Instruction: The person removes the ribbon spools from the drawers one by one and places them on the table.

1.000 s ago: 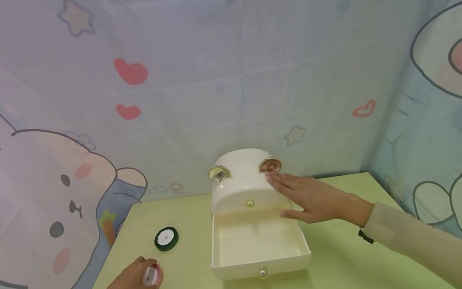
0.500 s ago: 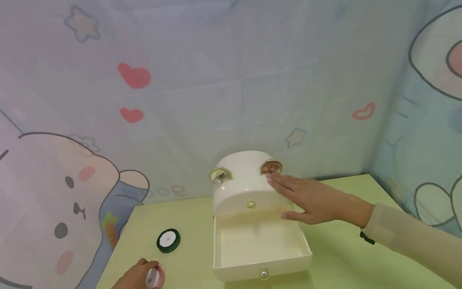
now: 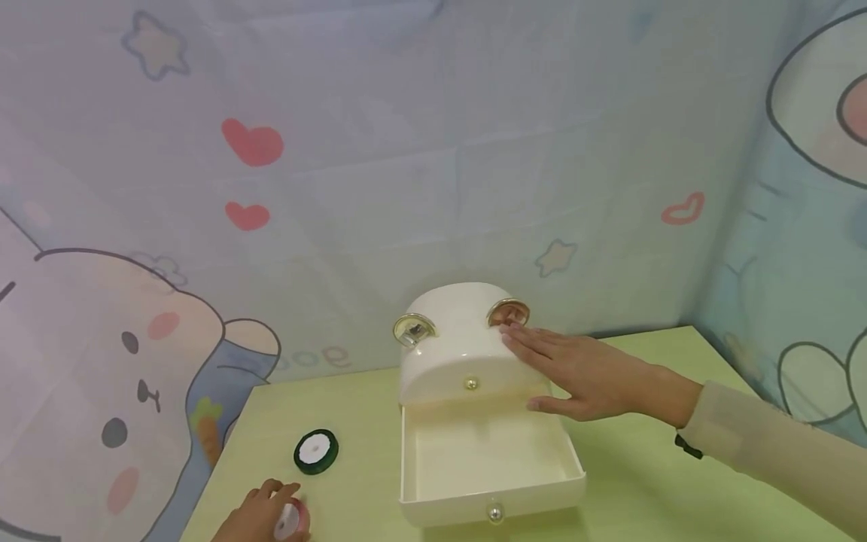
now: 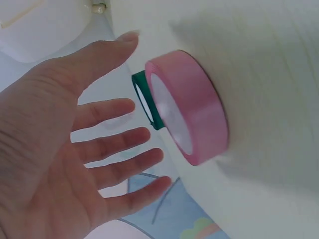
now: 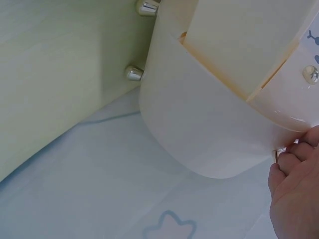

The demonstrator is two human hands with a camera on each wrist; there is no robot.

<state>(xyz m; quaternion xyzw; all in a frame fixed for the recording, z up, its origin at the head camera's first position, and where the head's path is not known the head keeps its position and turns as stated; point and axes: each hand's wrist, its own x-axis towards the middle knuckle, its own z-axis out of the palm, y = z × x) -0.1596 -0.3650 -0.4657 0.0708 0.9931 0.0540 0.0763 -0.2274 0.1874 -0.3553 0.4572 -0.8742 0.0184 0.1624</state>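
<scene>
Spread with its thumb apart, the left hand (image 3: 254, 519) turns its palm toward the pink ribbon roll (image 4: 199, 112), which rests on the worktop (image 3: 366, 421), not gripped. Beyond sits the green ribbon roll (image 3: 315, 451). Reaching across from the side, the right hand (image 3: 588, 374) rests nearly straight fingers on the white box (image 3: 457, 324), above its extended drawer (image 3: 488, 463), probably to steady it.

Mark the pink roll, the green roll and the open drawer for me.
Pink roll (image 4: 198, 107), left wrist view: on its outer band.
Green roll (image 3: 315, 452), head view: on its white core.
Drawer (image 3: 489, 461), head view: on its bare floor.
</scene>
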